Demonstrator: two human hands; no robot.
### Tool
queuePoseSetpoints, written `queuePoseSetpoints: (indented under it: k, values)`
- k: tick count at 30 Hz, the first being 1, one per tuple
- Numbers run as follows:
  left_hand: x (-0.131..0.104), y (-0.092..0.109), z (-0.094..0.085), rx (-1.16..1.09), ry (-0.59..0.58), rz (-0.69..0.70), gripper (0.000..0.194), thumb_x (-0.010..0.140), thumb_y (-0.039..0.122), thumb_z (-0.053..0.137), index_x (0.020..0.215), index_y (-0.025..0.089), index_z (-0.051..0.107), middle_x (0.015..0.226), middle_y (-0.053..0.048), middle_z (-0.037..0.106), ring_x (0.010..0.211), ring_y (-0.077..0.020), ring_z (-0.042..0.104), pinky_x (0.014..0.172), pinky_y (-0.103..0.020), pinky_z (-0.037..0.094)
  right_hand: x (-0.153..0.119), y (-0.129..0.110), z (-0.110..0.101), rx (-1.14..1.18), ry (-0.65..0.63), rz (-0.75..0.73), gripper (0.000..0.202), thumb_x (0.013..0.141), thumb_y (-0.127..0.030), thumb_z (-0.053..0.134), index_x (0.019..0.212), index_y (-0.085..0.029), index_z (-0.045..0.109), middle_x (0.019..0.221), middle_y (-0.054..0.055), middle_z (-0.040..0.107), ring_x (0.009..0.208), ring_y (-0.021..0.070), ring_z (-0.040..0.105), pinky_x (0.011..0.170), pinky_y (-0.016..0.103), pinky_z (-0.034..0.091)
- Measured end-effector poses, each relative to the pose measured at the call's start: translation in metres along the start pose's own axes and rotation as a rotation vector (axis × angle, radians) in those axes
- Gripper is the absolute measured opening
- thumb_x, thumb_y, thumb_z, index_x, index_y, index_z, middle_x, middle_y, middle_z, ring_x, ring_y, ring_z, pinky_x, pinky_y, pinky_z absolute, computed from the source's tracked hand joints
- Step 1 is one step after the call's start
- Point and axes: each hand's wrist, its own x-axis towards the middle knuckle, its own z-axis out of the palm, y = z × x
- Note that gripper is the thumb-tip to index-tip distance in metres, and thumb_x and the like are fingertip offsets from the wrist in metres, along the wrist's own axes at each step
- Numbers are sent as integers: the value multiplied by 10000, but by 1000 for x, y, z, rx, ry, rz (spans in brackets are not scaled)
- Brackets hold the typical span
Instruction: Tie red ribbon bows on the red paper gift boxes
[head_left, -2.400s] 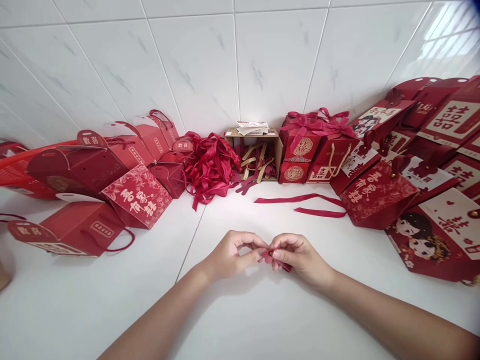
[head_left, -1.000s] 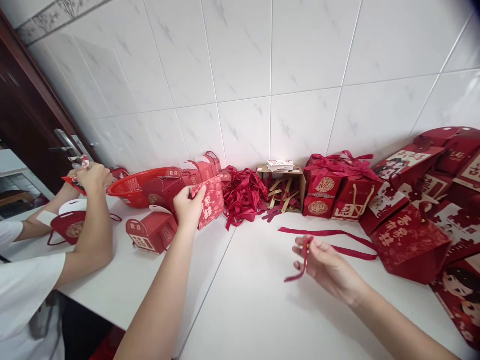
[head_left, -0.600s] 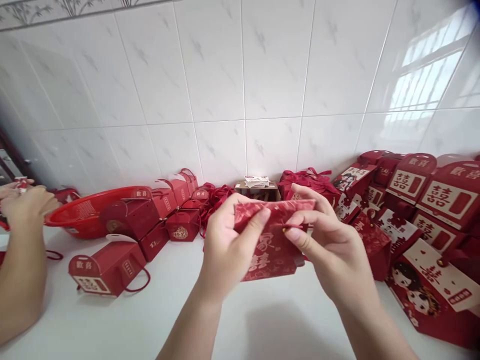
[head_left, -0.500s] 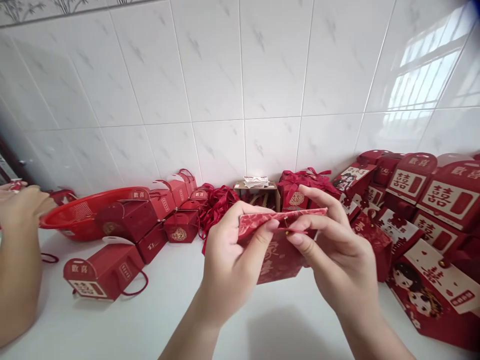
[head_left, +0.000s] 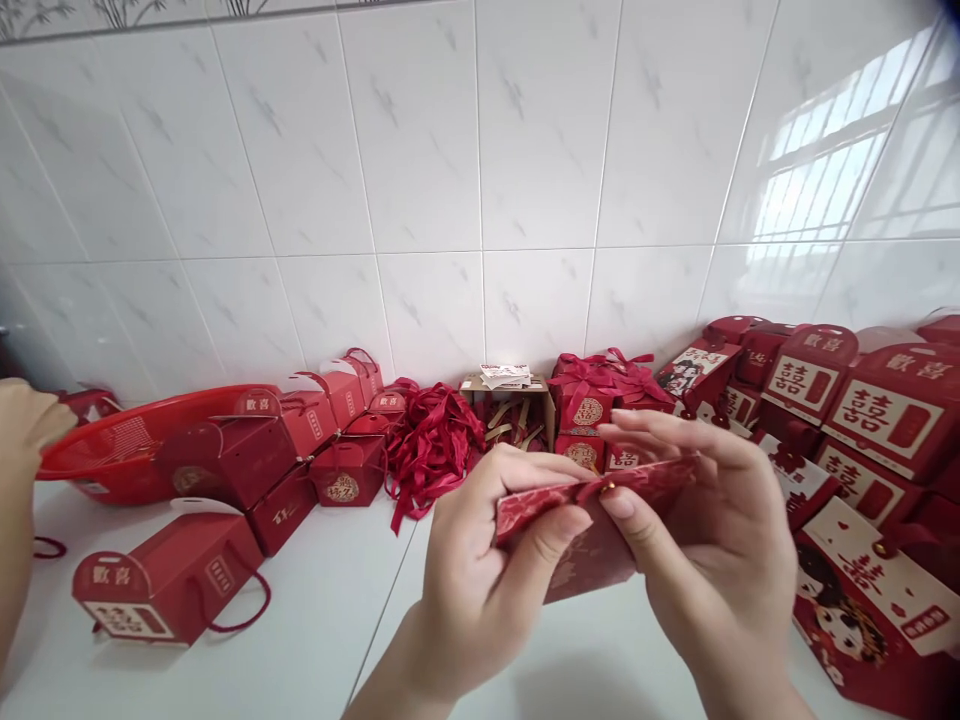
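Observation:
A red patterned gift box (head_left: 592, 560) is held up in front of me, its folded top edge towards me. My left hand (head_left: 476, 565) is closed on the left end of that edge, thumb on the near side and fingers behind. My right hand (head_left: 720, 540) pinches near the middle of the edge, where a small gold bead or bell (head_left: 607, 489) shows by the thumb tip. Its other fingers reach over behind the box. The box's lower part hangs over the white table.
Finished-looking red boxes (head_left: 892, 400) are stacked at right. A heap of red ribbons (head_left: 435, 430), a cardboard box (head_left: 472, 385) and ribboned boxes (head_left: 585, 412) line the wall. Left stand a red basket (head_left: 112, 440), a handled box (head_left: 165, 580) and another person's arm (head_left: 19, 470).
My right thumb and fingers have shifted, and the red cord seen at the edge earlier is now mostly hidden. Box and hands sit slightly lower and further right. The other person's arm has moved left.

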Motion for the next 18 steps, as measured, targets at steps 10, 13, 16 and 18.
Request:
queuePoseSetpoints:
  k: [10,13,16,18]
  values:
    - [2,-34,7,21,53,-373,461,624,224,824,919,251,471,759,55,642,644,-127,647,576,-222,534,5,14,10,-12,10,234,215,758,-226,721,694,-206,517,632,-42,564,549,91,530,475,175,444]
    - [5,-38,7,26,42,-469,514,595,207,832,939,258,453,782,58,616,691,-131,636,622,-232,533,6,18,14,-11,5,294,229,746,-223,717,665,-198,504,607,-47,552,534,90,528,475,178,442]
    - [6,-42,8,126,68,-501,553,573,196,835,966,261,452,803,58,594,694,-124,622,613,-216,514,8,21,14,37,-15,418,242,739,-251,719,662,-197,496,602,-45,570,551,100,545,505,191,458]
    - [6,-46,9,184,96,-497,523,598,217,819,972,256,455,823,51,593,702,-125,626,622,-218,512,9,23,14,60,-32,481,251,738,-271,717,664,-199,489,610,-41,588,560,107,550,522,204,463]
